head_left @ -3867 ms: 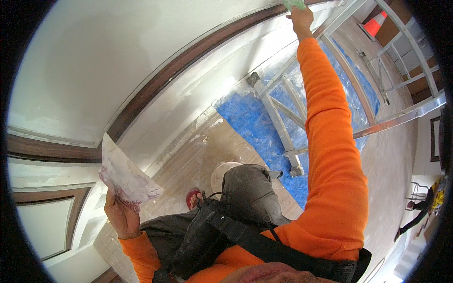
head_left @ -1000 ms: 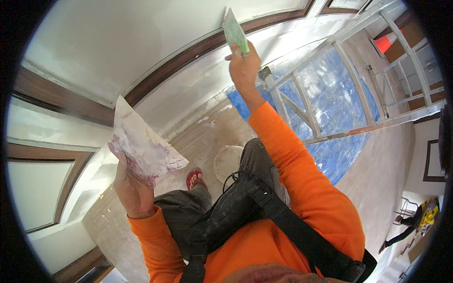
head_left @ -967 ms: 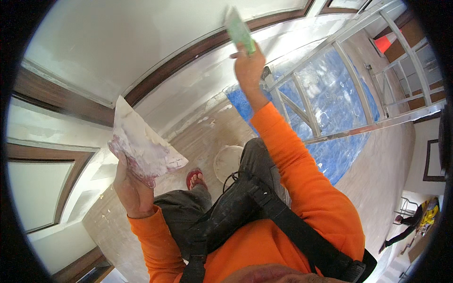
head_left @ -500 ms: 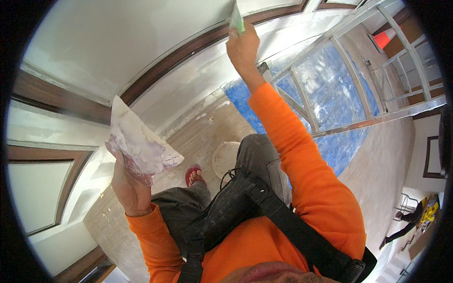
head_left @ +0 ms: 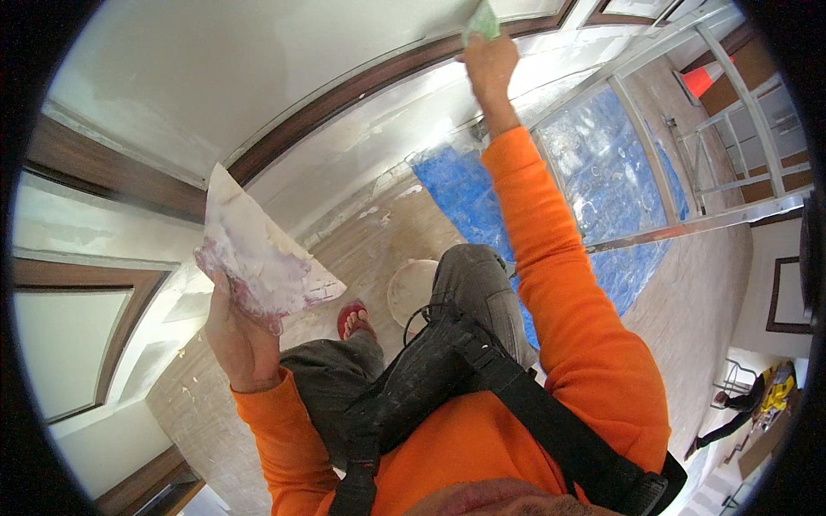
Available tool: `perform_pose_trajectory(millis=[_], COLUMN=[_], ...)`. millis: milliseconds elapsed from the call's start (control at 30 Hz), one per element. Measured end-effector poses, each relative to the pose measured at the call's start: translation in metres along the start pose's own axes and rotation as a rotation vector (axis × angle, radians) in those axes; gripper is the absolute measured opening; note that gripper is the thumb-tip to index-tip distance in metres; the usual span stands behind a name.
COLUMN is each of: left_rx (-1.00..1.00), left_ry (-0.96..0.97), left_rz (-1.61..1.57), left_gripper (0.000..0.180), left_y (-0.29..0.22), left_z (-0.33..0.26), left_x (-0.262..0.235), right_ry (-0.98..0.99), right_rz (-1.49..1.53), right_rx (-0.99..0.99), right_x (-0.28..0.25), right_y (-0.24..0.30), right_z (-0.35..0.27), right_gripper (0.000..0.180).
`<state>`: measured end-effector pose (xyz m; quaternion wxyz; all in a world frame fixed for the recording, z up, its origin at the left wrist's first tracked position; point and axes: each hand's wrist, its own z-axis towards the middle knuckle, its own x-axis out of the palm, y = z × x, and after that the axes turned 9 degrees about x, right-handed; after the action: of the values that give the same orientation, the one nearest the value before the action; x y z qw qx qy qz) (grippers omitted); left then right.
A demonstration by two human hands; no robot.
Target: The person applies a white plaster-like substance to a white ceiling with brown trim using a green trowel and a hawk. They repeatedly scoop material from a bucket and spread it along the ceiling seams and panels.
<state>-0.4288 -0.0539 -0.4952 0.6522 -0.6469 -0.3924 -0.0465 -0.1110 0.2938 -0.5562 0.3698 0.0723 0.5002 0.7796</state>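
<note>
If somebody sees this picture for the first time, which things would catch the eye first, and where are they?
Probably the bright orange right sleeve comes first, stretching from the lower right up to the right hand, which holds a green scraper at the top. At left, the left hand holds a pale, smeared board. Right of centre, blue sheeting lies below a metal frame.

The left hand has its fingers mostly hidden behind the smeared triangular board. The green putty knife runs to the upper edge — whether it touches the wall panel is unclear. A knee covers part of the pale bucket; the orange right sleeve, part of the ladder. The distant co-worker is too small to read.
</note>
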Motion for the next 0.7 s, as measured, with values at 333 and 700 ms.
perform_pose_trajectory(millis=[333,700], left_rx=[0.009,0.001], left_ry=[0.014,0.032], left_rz=[0.172,0.199], left_gripper=[0.045,0.044], left_y=[0.004,0.001], left_z=[0.005,0.001], left_x=[0.003,-0.003], right_ry=[0.154,-0.205], right_rz=[0.169,0.078], right_rx=[-0.073,-0.355], right_x=[0.018,-0.012], right_y=[0.089,-0.01], right_z=[-0.15,-0.028], right_gripper=[0.026,0.03])
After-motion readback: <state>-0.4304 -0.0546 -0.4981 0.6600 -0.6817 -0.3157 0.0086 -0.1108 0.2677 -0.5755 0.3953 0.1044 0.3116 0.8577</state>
